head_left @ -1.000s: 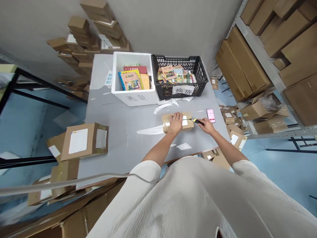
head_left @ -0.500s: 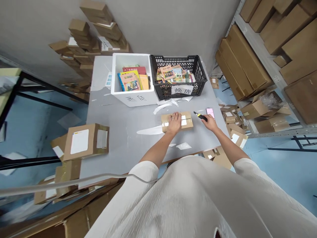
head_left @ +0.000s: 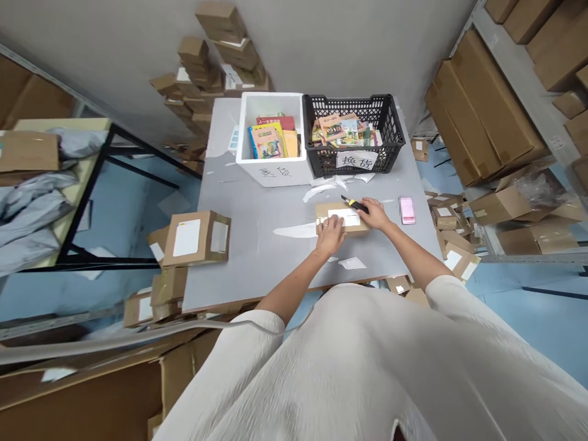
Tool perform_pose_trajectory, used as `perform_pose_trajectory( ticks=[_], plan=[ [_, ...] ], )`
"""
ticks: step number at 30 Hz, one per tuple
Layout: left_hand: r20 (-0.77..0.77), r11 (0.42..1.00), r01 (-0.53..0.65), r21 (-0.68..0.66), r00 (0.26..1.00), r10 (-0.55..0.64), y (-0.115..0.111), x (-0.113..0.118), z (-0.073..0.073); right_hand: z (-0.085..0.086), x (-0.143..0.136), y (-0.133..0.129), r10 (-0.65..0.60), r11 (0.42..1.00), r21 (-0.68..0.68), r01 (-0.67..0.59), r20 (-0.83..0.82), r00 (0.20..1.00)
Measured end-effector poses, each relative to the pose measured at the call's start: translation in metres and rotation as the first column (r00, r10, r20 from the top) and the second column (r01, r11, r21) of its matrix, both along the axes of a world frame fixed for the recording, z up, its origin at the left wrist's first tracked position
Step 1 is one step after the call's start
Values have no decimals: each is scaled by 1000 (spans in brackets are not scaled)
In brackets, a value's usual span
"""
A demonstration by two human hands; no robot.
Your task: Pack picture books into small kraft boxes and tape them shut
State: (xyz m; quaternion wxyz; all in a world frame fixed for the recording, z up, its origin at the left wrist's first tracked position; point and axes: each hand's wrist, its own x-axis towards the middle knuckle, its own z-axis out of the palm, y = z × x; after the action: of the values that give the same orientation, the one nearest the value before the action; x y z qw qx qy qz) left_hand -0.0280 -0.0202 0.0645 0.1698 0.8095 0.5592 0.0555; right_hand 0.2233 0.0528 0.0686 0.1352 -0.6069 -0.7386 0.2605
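Note:
A small cardboard box [head_left: 362,226] with a white label lies on the grey table [head_left: 257,263] in front of me. My left hand [head_left: 329,236] rests on the box's left part, fingers apart. Held in my right hand [head_left: 374,214] is a black and yellow utility knife [head_left: 356,205], its tip pointing up and left over the box's top edge. The fingers of that hand are wrapped round the knife handle at the box's right side.
Behind stand a white foam box [head_left: 275,172] and a black crate [head_left: 353,162], both holding books. A phone [head_left: 407,210] lies at the right. A larger carton [head_left: 206,239] sits at the table's left edge. Paper scraps [head_left: 353,263] lie nearby.
My right hand has brought the knife left, from beside the phone to the box. My left hand has shifted toward the box's near left part. The camera view has turned left.

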Motion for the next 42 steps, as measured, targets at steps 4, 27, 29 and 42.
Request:
perform_pose_trajectory(
  ticks=[4, 27, 29, 42],
  plan=[
    [-39, 999, 21, -36, 999, -22, -2, -9, 2, -1, -12, 6, 43, 999, -34, -42, 23, 999],
    [110, 996, -62, -63, 992, 69, 24, -13, -2, 5, 8, -40, -111, 985, -140, 102, -57, 992],
    [122, 997, -56, -60, 991, 63, 30, -8, -3, 2, 2, -52, -130, 982, -147, 114, -108, 986],
    [19, 993, -91, -78, 996, 93, 13, 54, 6, -5, 13, -49, -327, 942, -165, 292, -256, 910]
  ],
)
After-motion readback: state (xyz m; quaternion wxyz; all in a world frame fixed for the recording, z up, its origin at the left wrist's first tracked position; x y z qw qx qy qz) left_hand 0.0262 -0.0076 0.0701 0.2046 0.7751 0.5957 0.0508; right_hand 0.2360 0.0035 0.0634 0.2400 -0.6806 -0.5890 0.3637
